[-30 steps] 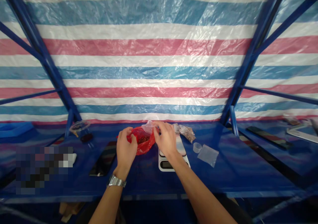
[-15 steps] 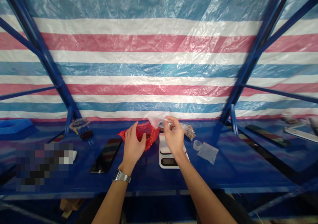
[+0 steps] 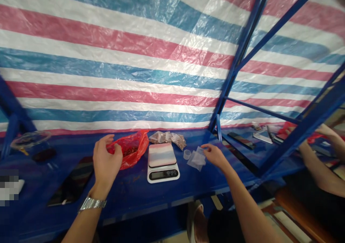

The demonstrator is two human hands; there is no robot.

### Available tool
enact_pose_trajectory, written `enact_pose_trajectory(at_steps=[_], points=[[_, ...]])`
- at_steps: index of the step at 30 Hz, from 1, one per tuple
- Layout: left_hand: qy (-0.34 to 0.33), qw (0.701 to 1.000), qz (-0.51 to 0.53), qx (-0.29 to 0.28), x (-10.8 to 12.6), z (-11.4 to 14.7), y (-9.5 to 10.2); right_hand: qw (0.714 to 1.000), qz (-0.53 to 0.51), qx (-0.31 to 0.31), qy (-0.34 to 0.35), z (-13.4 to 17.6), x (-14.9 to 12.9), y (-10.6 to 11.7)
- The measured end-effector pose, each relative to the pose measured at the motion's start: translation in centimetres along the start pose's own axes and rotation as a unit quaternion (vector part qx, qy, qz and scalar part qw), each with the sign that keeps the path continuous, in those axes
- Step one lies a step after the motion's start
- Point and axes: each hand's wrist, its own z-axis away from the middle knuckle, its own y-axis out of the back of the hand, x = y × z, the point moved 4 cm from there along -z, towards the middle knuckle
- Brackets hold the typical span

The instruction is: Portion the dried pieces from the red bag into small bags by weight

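A red plastic bag (image 3: 137, 153) lies with its mouth open, small reddish-brown pieces (image 3: 129, 151) inside. At its left rim is my left hand (image 3: 107, 160), thumb and fingers curved but apart; it wears a metal watch. My right hand (image 3: 214, 155) is closed on the upper corner of a small clear plastic bag (image 3: 198, 157), which rests over another clear bag on the table. A small clear cup (image 3: 187, 154) stands just left of these bags. Between my hands sits a white kitchen scale (image 3: 163, 164) with a bare top.
Behind the scale are filled clear packets (image 3: 178, 141). A black phone (image 3: 71, 183) and a clear plastic container (image 3: 33, 146) with dark contents are at left. Blue frame bars (image 3: 229, 81) rise at right, and another person's arms (image 3: 314, 164) reach over the table beyond.
The view has swung right. My right hand has moved from above the scale to the clear bags at right, bringing a clear bag down. The left hand's thumb has come out of the red bag.
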Motion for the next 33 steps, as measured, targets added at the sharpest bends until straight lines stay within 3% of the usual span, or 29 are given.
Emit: enact_pose_trajectory(at_steps=[4,8,12,16,19,28,31,33], points=[[-0.013,1.0,-0.002,0.014,0.1,0.0,-0.1,0.996,0.082,-0.011,0.045,0.2,2.3,0.9],[-0.015,1.0,-0.011,0.017,0.5,0.1,0.1,0.986,0.082,0.034,0.143,0.6,1.1,2.2],[-0.016,1.0,-0.011,-0.001,0.9,0.4,-0.1,0.966,0.12,-0.039,0.226,2.0,-0.8,0.9],[-0.02,1.0,-0.005,-0.007,0.8,0.5,-0.4,0.95,0.207,-0.125,0.199,3.4,-0.4,-1.5],[-0.02,1.0,-0.002,-0.013,0.7,0.5,-0.5,0.945,0.234,-0.151,0.171,4.1,0.5,-2.5],[-0.021,0.999,-0.001,-0.025,0.8,0.4,-0.4,0.943,0.241,-0.149,0.175,5.5,2.7,-3.6],[-0.02,1.0,-0.002,-0.022,0.6,0.3,-0.4,0.946,0.231,-0.139,0.181,4.7,2.1,-3.4],[-0.021,1.0,-0.002,-0.017,0.6,0.3,-0.4,0.953,0.216,-0.09,0.19,3.7,0.5,-2.9]])
